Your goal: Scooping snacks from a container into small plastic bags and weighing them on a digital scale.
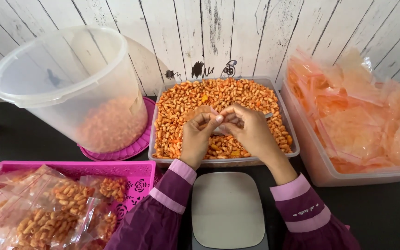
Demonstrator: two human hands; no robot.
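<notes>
Two hands over the snack tub [163, 139]: left hand [197, 134] and right hand [248, 127] both pinch one small clear bag [200, 112]; scale [227, 208] just below.

Single view, head-worn camera; looks steeply down and forward over the dark table [33, 134] toward the white plank wall [237, 32] at the far edge; close range, forearms entering from the bottom edge; scale [227, 208] at bottom centre, snack tub [163, 115] mid-frame; no second view, so no overlap.
</notes>
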